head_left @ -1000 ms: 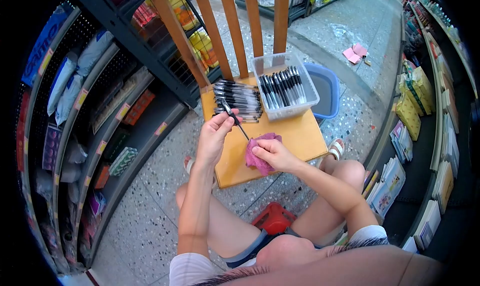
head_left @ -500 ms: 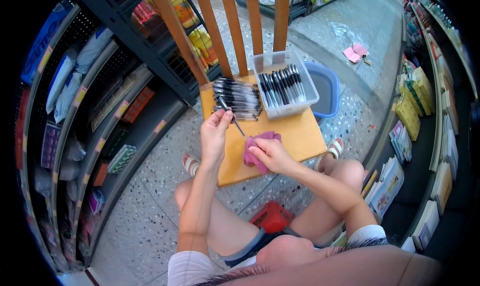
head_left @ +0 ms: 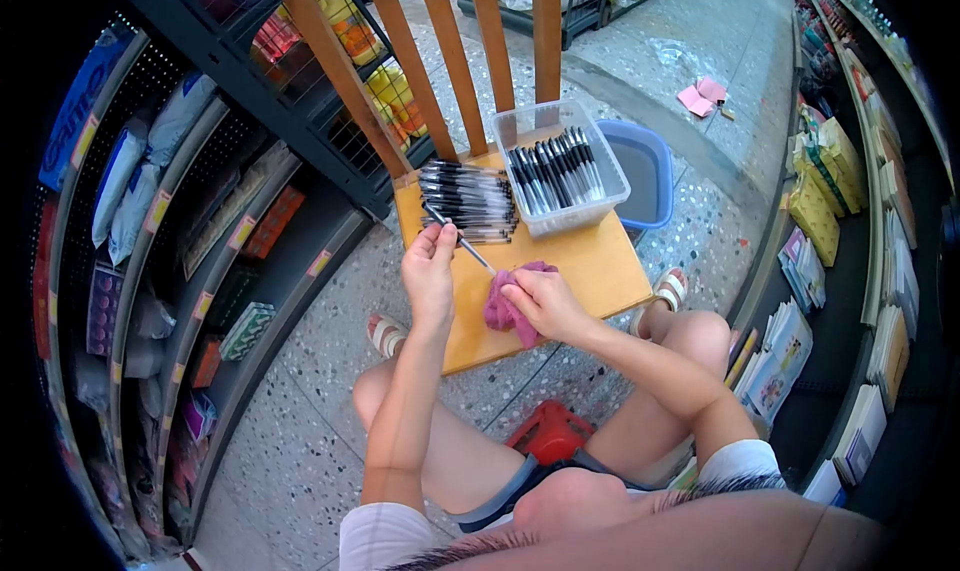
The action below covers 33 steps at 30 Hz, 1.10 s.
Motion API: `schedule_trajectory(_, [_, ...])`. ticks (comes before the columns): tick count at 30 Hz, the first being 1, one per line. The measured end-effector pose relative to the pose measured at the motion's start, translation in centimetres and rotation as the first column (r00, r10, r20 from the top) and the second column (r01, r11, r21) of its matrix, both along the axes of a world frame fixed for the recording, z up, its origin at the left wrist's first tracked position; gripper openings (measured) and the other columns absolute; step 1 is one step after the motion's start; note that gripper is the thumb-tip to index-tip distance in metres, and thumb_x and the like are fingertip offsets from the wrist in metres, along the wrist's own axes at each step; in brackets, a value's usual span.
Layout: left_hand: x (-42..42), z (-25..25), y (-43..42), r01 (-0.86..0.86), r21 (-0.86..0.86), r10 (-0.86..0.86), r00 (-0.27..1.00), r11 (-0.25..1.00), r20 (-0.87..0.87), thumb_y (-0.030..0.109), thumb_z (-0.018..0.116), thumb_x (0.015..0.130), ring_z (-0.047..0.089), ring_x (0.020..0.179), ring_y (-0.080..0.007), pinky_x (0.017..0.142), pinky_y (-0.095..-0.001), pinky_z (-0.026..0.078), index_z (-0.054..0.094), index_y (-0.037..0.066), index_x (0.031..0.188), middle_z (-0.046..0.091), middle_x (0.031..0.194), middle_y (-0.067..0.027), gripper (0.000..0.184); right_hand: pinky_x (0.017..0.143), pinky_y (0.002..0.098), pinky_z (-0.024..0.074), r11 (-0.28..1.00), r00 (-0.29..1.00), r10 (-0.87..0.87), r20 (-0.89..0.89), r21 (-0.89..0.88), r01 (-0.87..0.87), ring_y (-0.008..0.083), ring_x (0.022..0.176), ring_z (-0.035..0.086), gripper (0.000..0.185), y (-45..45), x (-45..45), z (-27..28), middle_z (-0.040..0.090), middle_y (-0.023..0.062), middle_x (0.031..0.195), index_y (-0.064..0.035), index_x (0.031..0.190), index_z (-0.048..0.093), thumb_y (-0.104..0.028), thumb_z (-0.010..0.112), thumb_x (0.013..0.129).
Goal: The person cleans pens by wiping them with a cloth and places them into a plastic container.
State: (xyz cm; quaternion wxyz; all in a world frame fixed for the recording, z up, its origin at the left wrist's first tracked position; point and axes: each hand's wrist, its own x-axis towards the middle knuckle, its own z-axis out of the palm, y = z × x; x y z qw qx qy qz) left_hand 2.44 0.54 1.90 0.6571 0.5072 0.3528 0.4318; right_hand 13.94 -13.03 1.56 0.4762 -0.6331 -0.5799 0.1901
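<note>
Between its closed fingers my left hand [head_left: 430, 263] holds a pen [head_left: 474, 252], slanting down to the right. My right hand [head_left: 541, 301] pinches a pink cloth [head_left: 505, 311] around the pen's lower end, above the wooden chair seat [head_left: 598, 281]. Beyond my left hand, a pile of black-and-clear pens [head_left: 465, 199] lies on the seat. To the right of the pile, a clear plastic box [head_left: 585, 217] holds several more pens [head_left: 555, 173], standing slanted.
A blue basin [head_left: 655, 216] stands on the floor behind the chair's right side. Stocked shelves curve along the left [head_left: 225, 241] and right [head_left: 870, 301]. A red stool [head_left: 549, 432] is between my legs. Pink paper [head_left: 702, 97] lies on the floor.
The view has shifted slightly. My left hand still grips the pen, which now lies at a flatter slant, and the cloth in my right hand has changed its folds.
</note>
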Motion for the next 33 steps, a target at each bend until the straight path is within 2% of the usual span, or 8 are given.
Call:
schedule_trajectory(3, [-0.3,0.0,0.1,0.080,-0.070,-0.076,0.995,0.994,0.060,0.017,0.057,0.090,0.054,0.079,-0.0071,0.073,-0.0207,0.041,0.059,0.002,0.103,0.062,0.087,-0.0024,0.020,0.053,0.0372,0.0392,0.999,0.999,0.025,-0.032,0.025,-0.024,0.0295,0.057,0.052,0.021,-0.1,0.0,0.0,0.052,0.0154,0.064,-0.0003,0.075,0.051,-0.017,0.054,0.087])
schedule_trajectory(6, [-0.1,0.1,0.1,0.128,-0.096,-0.114,0.984,0.987,0.140,0.016,0.055,0.091,0.054,0.081,-0.0084,0.073,-0.0216,0.040,0.057,0.004,0.106,0.062,0.092,-0.0033,0.020,0.057,0.0336,0.0432,0.988,0.972,0.056,-0.229,-0.129,-0.087,0.0202,0.059,0.056,0.021,-0.5,0.3,0.6,0.058,0.0089,0.064,-0.0015,0.081,0.057,-0.020,0.052,0.090])
schedule_trajectory(9, [-0.3,0.0,0.3,0.196,-0.137,-0.157,0.954,0.971,0.255,0.015,0.054,0.091,0.055,0.084,-0.0106,0.076,-0.0232,0.041,0.055,0.004,0.109,0.062,0.094,-0.0043,0.021,0.058,0.0261,0.0415,0.966,0.758,0.116,-0.642,-0.104,-0.236,0.0074,0.062,0.049,0.024,-0.4,0.2,-0.6,0.055,-0.0017,0.068,-0.0026,0.084,0.058,-0.023,0.048,0.094])
schedule_trajectory(15, [-0.2,0.2,0.8,0.319,-0.251,-0.184,0.878,0.914,0.443,0.016,0.055,0.090,0.056,0.089,-0.0149,0.083,-0.0275,0.042,0.055,0.007,0.110,0.061,0.093,-0.0037,0.022,0.060,0.0211,0.0399,0.919,0.528,0.126,-0.840,-0.102,-0.382,0.0031,0.066,0.044,0.027,-0.6,0.7,0.4,0.051,-0.0056,0.072,-0.0032,0.086,0.057,-0.026,0.045,0.096])
schedule_trajectory(22, [0.3,-1.3,0.0,0.368,-0.480,-0.110,0.868,0.796,0.484,0.018,0.055,0.090,0.056,0.086,-0.0134,0.078,-0.0279,0.043,0.056,0.009,0.107,0.060,0.092,-0.0024,0.019,0.058,0.0254,0.0405,0.968,0.791,0.191,-0.581,-0.021,-0.250,0.0066,0.063,0.047,0.022,-0.9,0.8,0.9,0.052,-0.0006,0.067,-0.0026,0.081,0.055,-0.019,0.048,0.094])
schedule_trajectory(27, [0.4,-1.8,0.3,0.448,-0.506,-0.170,0.848,0.737,0.502,0.018,0.056,0.089,0.057,0.087,-0.0150,0.084,-0.0295,0.044,0.058,0.010,0.109,0.062,0.090,-0.0004,0.021,0.060,0.0327,0.0429,0.977,0.939,0.213,-0.271,0.034,-0.212,0.0221,0.064,0.054,0.013,-1.1,1.3,1.2,0.055,0.0095,0.069,-0.0020,0.080,0.055,-0.014,0.054,0.086])
schedule_trajectory(31, [0.4,-0.5,0.5,0.413,-0.380,-0.233,0.869,0.828,0.437,0.016,0.056,0.090,0.058,0.084,-0.0123,0.077,-0.0255,0.044,0.057,0.006,0.109,0.063,0.091,-0.0034,0.022,0.062,0.0385,0.0452,0.970,0.946,0.219,0.239,0.046,-0.237,0.0295,0.075,0.057,0.011,-1.2,2.0,0.9,0.056,0.0123,0.076,-0.0022,0.084,0.055,-0.013,0.058,0.081])
schedule_trajectory(33, [0.4,0.3,0.6,0.385,-0.284,-0.281,0.895,0.878,0.346,0.017,0.055,0.090,0.058,0.084,-0.0121,0.078,-0.0255,0.045,0.057,0.005,0.110,0.063,0.092,-0.0038,0.023,0.064,0.0381,0.0453,0.976,0.929,0.195,0.315,0.029,-0.215,0.0295,0.077,0.057,0.011,-1.4,2.0,1.1,0.057,0.0115,0.080,-0.0021,0.084,0.054,-0.011,0.059,0.079])
